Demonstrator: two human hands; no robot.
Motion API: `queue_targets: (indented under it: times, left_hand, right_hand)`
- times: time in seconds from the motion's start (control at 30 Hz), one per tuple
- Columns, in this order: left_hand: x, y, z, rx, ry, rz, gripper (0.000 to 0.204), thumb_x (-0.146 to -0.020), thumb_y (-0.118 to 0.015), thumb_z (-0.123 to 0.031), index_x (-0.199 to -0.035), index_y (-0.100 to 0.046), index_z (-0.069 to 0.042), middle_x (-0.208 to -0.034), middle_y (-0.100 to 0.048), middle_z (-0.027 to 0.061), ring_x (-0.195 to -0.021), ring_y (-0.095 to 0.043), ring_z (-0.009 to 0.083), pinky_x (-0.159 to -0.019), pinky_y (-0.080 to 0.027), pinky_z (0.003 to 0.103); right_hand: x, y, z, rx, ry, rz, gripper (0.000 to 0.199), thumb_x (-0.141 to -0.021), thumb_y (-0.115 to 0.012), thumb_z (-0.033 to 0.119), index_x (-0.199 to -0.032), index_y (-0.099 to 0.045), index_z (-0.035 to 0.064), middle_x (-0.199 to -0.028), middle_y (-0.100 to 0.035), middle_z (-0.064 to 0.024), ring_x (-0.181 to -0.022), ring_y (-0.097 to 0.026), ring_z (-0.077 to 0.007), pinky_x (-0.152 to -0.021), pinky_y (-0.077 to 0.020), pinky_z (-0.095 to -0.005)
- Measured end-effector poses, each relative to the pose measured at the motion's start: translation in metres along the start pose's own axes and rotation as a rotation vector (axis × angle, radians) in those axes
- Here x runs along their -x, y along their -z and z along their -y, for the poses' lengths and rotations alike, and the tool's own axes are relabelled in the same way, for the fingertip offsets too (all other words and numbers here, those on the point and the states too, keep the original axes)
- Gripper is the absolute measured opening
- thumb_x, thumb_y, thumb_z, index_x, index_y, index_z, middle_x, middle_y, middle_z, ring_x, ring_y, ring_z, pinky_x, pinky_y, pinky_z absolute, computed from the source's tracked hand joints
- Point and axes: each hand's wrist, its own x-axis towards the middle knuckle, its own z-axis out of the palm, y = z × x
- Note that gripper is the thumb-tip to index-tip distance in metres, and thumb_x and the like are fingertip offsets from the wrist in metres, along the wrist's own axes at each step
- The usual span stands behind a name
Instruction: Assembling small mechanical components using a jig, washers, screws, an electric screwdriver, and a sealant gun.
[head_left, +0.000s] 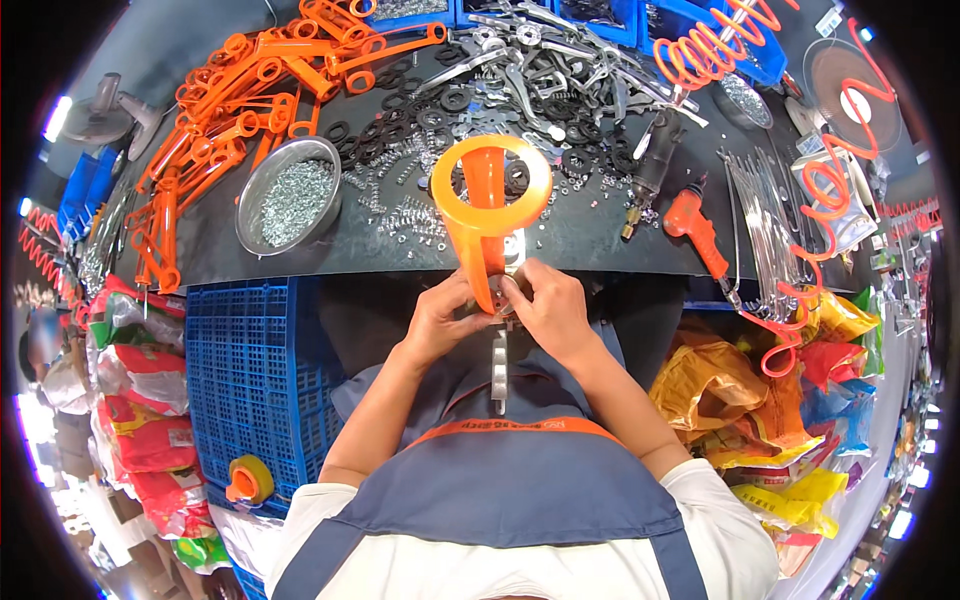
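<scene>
Both hands meet just in front of the dark workbench (600,245), at its near edge. The left hand (440,318) and the right hand (548,310) pinch the same piece from either side, probably to steady its pivot: an orange plastic scissor handle with a large ring (487,205) joined to a flat grey metal blade (499,368). Its long axis runs straight away from the person, ring over the bench, blade tip pointing back toward the grey apron (500,480).

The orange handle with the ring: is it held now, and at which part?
Yes. Both hands, left hand and right hand, hold the orange ring handle at its lower end, where a metal blade joins it.
</scene>
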Motion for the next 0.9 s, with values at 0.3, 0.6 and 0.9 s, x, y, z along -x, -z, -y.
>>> queue_targets:
  times: [0.3, 0.6, 0.9]
  left_hand:
    - [-0.002, 0.000, -0.011, 0.006, -0.005, -0.028, 0.036, -0.066, -0.076, 0.000, -0.100, -0.065, 0.000, -0.117, -0.059, 0.0148, -0.110, -0.057, 0.0272, -0.092, -0.045, 0.034]
    - [-0.023, 0.093, -0.055, -0.598, -0.085, -0.500, 0.024, -0.076, -0.065, 0.000, -0.100, -0.064, -0.003, -0.110, -0.064, 0.0127, -0.105, -0.061, 0.0249, -0.091, -0.045, 0.034]
    - [-0.059, 0.226, 0.008, -1.156, 0.493, -0.102, 0.037, -0.070, -0.072, -0.021, -0.101, -0.063, -0.001, -0.089, -0.066, 0.0189, -0.081, -0.063, 0.0313, -0.076, -0.049, 0.037]
  right_hand:
    - [0.007, -0.008, -0.013, -0.105, -0.001, 0.014, 0.021, -0.082, -0.065, 0.017, -0.093, -0.056, 0.0009, -0.083, -0.058, -0.0153, -0.071, -0.060, -0.0346, -0.060, -0.0478, -0.0406]
    - [0.007, -0.003, -0.009, -0.104, 0.005, 0.025, 0.020, -0.084, -0.062, 0.019, -0.091, -0.058, 0.0012, -0.083, -0.058, -0.0145, -0.072, -0.059, -0.0336, -0.061, -0.0469, -0.0402]
    - [0.008, -0.006, -0.008, -0.114, 0.021, -0.019, 0.015, -0.086, -0.060, 0.015, -0.090, -0.059, 0.0004, -0.080, -0.058, -0.0145, -0.067, -0.058, -0.0288, -0.061, -0.0461, -0.0350]
